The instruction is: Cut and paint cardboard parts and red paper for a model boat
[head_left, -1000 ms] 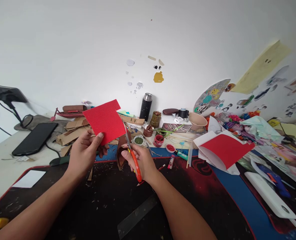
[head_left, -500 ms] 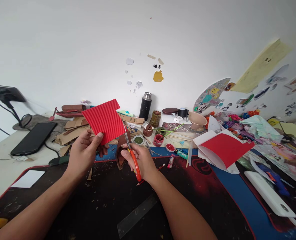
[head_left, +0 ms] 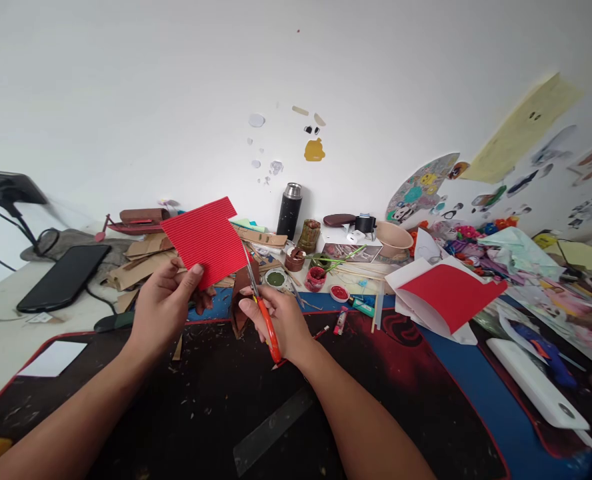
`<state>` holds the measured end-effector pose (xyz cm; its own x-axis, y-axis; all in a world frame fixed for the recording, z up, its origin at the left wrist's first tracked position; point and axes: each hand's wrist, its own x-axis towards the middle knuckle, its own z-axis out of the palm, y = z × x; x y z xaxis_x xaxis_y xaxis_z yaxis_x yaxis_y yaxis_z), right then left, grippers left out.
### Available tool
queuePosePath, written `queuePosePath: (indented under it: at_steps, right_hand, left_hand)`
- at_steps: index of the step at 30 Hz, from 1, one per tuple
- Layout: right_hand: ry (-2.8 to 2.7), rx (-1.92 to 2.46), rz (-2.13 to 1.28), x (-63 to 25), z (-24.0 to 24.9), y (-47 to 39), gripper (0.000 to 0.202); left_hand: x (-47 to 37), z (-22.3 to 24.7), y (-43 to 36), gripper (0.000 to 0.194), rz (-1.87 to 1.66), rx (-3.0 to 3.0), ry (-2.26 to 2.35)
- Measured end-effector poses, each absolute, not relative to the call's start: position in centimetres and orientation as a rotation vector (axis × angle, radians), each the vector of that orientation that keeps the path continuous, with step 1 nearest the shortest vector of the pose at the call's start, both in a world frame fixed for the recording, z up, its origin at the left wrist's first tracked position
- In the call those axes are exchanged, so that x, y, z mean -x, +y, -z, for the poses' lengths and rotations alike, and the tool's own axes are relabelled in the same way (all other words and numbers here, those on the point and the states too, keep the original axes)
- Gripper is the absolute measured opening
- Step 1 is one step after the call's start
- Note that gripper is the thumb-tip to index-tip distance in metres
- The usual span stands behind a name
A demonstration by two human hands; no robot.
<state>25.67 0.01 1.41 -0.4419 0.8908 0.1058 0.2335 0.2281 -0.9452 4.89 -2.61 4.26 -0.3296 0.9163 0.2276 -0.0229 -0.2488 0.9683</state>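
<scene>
A sheet of red corrugated paper (head_left: pixel 206 240) with a notch in its right side is pinched in my left hand (head_left: pixel 169 293), thumb in front near its lower edge. My right hand (head_left: pixel 279 317) is closed round the orange handles of a pair of scissors (head_left: pixel 269 327). The scissor blades point up and lie right beside the sheet's right edge; whether they touch it is hard to tell. Behind my right hand, a brown folded piece (head_left: pixel 240 300) is partly hidden.
A dark mat (head_left: pixel 201 400) bears a clear ruler (head_left: pixel 273 430) and small scraps. Along the wall stand a black flask (head_left: pixel 289 212), paint pots and a beige bowl (head_left: pixel 394 239). Red paper (head_left: pixel 451 297) lies on white sheets at right, a white power bank (head_left: pixel 536 383) nearer. A phone (head_left: pixel 63 277) lies left.
The whole view has shifted slightly, so things appear a little further left. Both hands keep their hold on the red sheet and the scissors.
</scene>
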Motion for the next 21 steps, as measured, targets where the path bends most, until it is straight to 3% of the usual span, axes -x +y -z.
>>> queuePosePath:
  at_steps: [21]
  right_hand:
    - [-1.747, 1.076, -1.223, -25.45, -1.28, 0.07, 0.048]
  left_hand:
    - [-4.91, -3.78, -2.52, 0.036, -1.641, -1.145, 1.236]
